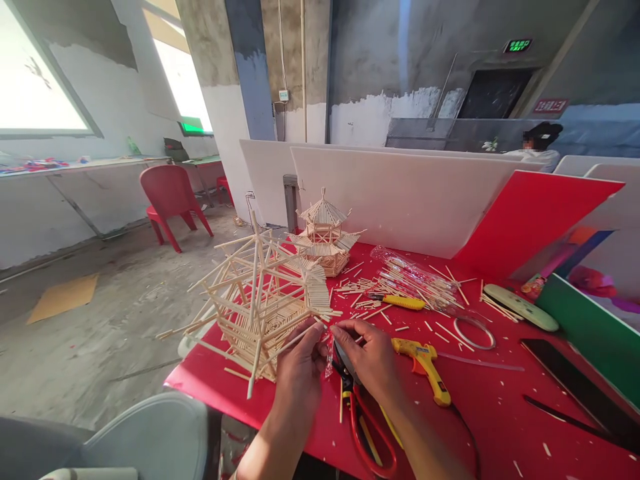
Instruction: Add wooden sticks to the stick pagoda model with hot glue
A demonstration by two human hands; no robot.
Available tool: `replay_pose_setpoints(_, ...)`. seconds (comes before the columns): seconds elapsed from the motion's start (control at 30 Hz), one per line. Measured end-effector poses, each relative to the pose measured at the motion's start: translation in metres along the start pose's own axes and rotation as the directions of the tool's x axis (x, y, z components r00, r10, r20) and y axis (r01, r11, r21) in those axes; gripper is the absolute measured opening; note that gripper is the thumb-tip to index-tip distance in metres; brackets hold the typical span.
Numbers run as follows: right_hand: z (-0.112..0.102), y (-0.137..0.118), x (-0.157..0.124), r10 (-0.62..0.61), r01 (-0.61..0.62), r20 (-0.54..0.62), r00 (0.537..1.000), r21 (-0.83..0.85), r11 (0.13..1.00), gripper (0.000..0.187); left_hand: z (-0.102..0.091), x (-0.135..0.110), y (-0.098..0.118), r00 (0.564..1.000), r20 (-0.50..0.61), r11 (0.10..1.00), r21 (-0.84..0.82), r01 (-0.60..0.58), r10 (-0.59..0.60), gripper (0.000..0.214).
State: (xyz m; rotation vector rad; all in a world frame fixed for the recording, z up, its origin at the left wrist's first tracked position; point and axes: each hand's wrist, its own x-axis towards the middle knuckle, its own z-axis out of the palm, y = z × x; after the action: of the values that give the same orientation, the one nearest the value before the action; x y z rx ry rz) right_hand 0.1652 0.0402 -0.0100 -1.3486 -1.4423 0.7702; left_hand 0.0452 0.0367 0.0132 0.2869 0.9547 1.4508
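Observation:
My left hand is closed with thumb and fingers pinching a thin wooden stick beside the near edge of an open stick model. Close by on the right, my right hand has its thumb and forefinger pinched together; what is between them, if anything, is too small to make out. A strip of clear crinkled plastic shows between the hands. Beneath the right hand lie red-handled cutters, partly hidden by it. Right of that hand rests a yellow glue gun.
A finished-looking stick pagoda stands behind the model. Loose sticks, a yellow utility knife, a tape ring, a green case and a dark phone-like slab lie on the red table. A person sits beyond white panels.

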Motion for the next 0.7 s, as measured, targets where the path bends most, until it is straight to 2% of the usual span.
replay_pose_setpoints(0.23,0.0057,0.002,0.0047,0.041,-0.041,-0.028,0.999,-0.006,0.999,0.036,-0.0026,0.0018,-0.0022,1.0,0.012,1.0,0.008,0.0,0.0,0.037)
replay_pose_setpoints(0.7,0.0086,0.0012,0.0072,0.048,-0.049,-0.031,0.998,-0.021,0.999,0.038,0.0005,0.0021,-0.0009,1.0,-0.007,1.0,-0.012,0.016,-0.016,0.04)
